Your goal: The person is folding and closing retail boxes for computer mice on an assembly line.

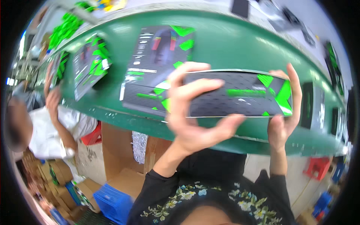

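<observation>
Up in front of me, over the green table, I hold a black and green cardboard box [240,101] with a narrow long side turned toward me. My left hand [189,112] grips its left end, fingers across the top and thumb along the lower edge. At the right end, my right hand [285,112] holds it between thumb and fingers. Just left of it lies a similar box [150,71] with a computer mouse pictured on its top; my left hand and the held box overlap its right side in view.
A tilted box [88,67] rests farther left on the green table [240,41], near a co-worker [56,120] in white. To the right lie dark boxes [314,105]. Below the table are a blue crate [112,202], an open carton [127,180] and a red stool [318,167].
</observation>
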A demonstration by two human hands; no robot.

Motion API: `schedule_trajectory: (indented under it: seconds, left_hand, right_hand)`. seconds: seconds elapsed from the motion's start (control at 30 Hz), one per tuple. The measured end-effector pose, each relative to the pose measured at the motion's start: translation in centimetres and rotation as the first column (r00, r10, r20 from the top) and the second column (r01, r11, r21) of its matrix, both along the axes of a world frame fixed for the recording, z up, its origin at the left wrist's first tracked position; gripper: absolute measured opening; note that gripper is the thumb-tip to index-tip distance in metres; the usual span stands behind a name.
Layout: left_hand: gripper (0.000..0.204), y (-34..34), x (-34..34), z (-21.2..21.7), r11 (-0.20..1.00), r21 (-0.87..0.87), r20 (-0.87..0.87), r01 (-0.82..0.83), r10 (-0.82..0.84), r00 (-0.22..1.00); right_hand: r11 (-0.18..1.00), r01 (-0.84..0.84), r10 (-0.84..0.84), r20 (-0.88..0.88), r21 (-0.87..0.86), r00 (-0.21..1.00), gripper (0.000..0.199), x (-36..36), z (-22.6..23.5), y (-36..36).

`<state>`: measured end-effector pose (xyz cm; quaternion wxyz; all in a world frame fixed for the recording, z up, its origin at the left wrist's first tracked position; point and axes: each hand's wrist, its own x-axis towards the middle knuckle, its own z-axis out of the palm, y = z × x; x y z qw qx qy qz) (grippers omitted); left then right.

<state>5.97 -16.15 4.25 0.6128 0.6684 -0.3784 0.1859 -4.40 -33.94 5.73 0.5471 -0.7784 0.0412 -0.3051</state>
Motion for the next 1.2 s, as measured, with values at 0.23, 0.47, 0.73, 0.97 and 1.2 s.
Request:
schedule_trajectory:
  seconds: [0.23,0.47,0.73,0.97,1.2]
  left_hand:
    - [0.057,-1.0,-0.6,1.9,0.961,0.15,-0.123,0.233,-0.216,0.969]
    - [0.035,13.6,6.5,-3.0,0.804,0.484,-0.105,-0.345,0.445,0.889]
    - [0.023,15.4,6.6,-3.4,0.903,0.428,-0.532,-0.031,0.279,0.799]
    - [0.01,14.3,3.7,-1.2,0.839,0.521,-0.595,0.159,0.223,0.772]
    - [0.012,13.9,2.3,-2.5,0.779,0.625,-0.288,0.054,0.166,0.943]
  right_hand:
    - [0.965,0.102,-0.095,0.039,-0.243,0.995,0.083,1.0,-0.2,-7.2]
    - [0.883,-0.119,-0.23,-0.638,-0.455,0.735,0.051,-2.5,-1.5,-24.3]
    - [0.721,-0.363,0.027,-0.499,-0.591,0.866,0.03,5.6,0.7,-3.9]
    - [0.809,-0.563,0.32,-0.674,-0.172,0.666,0.014,8.0,0.0,0.8]
    - [0.862,-0.489,0.418,-0.73,0.131,0.541,0.009,7.3,0.0,-0.5]
